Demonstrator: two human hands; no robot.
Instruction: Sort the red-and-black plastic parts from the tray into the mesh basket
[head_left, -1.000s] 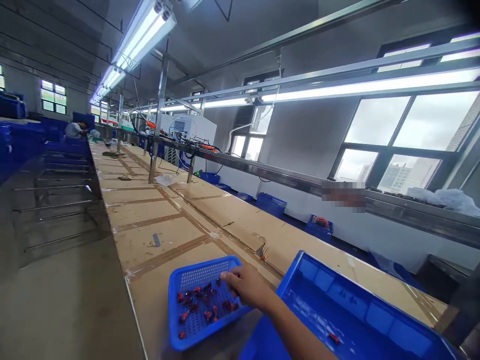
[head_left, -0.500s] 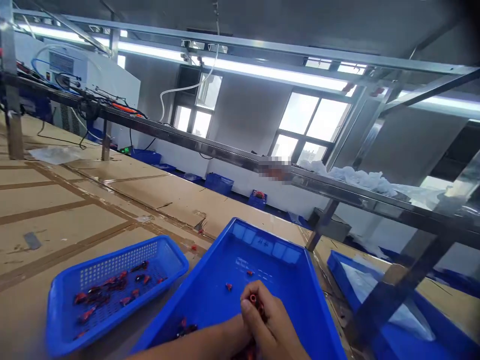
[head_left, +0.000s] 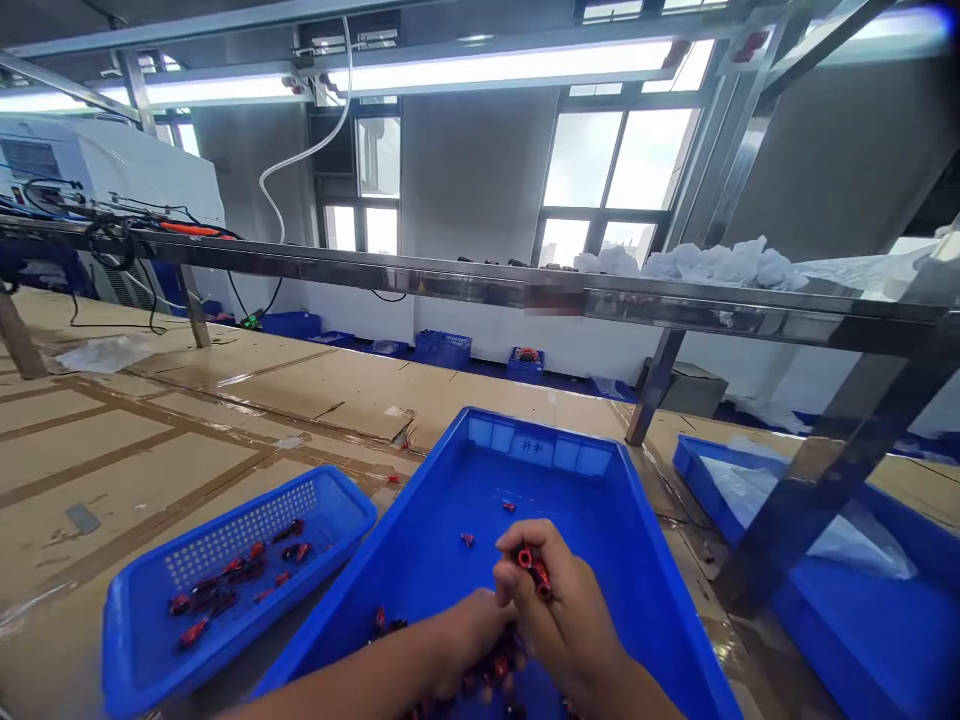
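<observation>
My right hand (head_left: 559,605) is closed around several small red-and-black parts (head_left: 534,572), whose round hollow red ends stick out between thumb and fingers. It is above the large blue tray (head_left: 660,560). Just left of it and lower, my left hand (head_left: 480,625) reaches over a pile of similar parts (head_left: 499,665) at the tray's near end. The right hand and the parts hide most of the left fingers, so their grip is unclear. Two loose parts lie farther in on the tray floor, one a small red piece (head_left: 467,540).
Left of the tray stands a blue perforated basket (head_left: 337,520) with more red-and-black parts. A metal post (head_left: 817,500) and another blue tray (head_left: 840,610) holding plastic bags are on the right. A metal shelf rail (head_left: 420,278) crosses behind the cardboard-covered table (head_left: 180,470).
The view has levelled out from a tilt. My right hand still holds its parts, and more red ends show. More of the pile under my left hand is visible.
</observation>
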